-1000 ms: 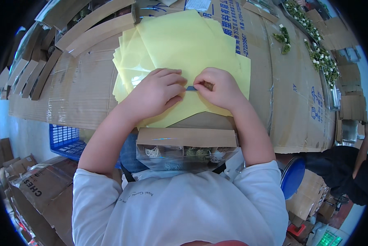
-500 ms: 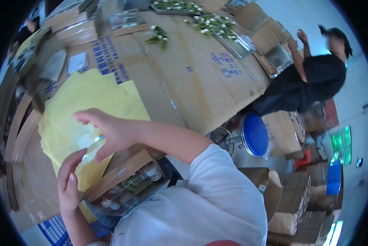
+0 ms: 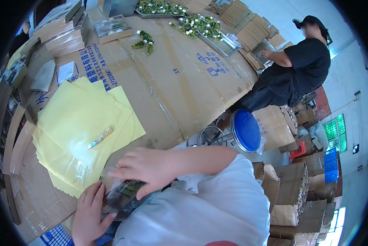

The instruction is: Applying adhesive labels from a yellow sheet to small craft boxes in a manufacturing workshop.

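Observation:
Close against my body is a box (image 3: 122, 195) of brown card with a clear window. Green and dark contents show through it. My left hand (image 3: 90, 214) grips its left end, thumb along the front and fingers over the top edge. Across the top lies my right hand (image 3: 149, 167), fingers over the far edge and thumb down on the clear front; it covers much of the box. Just beyond, a fanned stack of yellow sheets (image 3: 65, 119) lies on the table. A small shiny clear strip (image 3: 100, 137) rests on the top sheet.
Cardboard covers the table (image 3: 200, 94). Trays of green sprigs with white bits (image 3: 202, 26) stand at the back, a loose bunch (image 3: 143, 42) nearer. Windowed boxes (image 3: 65, 39) are stacked left. A blue stool (image 3: 246, 130) and a person in black (image 3: 301, 65) are at right.
Both hands have come down and back from above the yellow sheets onto the box. The clear strip that was between them now lies on the top sheet. The person's raised hands have lowered.

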Motion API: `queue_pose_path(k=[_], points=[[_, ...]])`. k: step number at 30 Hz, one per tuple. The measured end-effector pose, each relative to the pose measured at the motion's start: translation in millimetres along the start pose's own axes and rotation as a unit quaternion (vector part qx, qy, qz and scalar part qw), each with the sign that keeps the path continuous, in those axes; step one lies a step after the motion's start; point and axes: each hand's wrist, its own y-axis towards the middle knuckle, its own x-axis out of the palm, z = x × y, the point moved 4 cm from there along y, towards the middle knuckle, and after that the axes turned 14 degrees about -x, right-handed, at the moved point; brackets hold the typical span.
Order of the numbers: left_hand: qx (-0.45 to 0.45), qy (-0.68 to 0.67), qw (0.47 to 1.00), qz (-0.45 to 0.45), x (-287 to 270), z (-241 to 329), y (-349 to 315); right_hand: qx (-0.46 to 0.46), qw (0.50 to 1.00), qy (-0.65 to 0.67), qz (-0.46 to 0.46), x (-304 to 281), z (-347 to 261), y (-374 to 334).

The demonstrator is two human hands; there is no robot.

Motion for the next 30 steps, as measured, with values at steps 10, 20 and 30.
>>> queue_pose_path(k=[10, 20, 30], points=[[-0.043, 0.04, 0.998, 0.038, 22.3, 28.5, 17.2, 0.063, 0.99, -0.125, -0.002, 16.2, -17.8, -10.3], [-0.014, 0.008, 0.999, 0.044, 28.3, 49.1, 10.0, 0.22, 0.86, 0.438, 0.139, 17.9, 4.6, -11.1], [0.087, 0.031, 0.995, 0.047, 25.3, 51.5, 10.1, 0.274, 0.857, 0.412, 0.144, 27.7, 8.9, -15.9]])
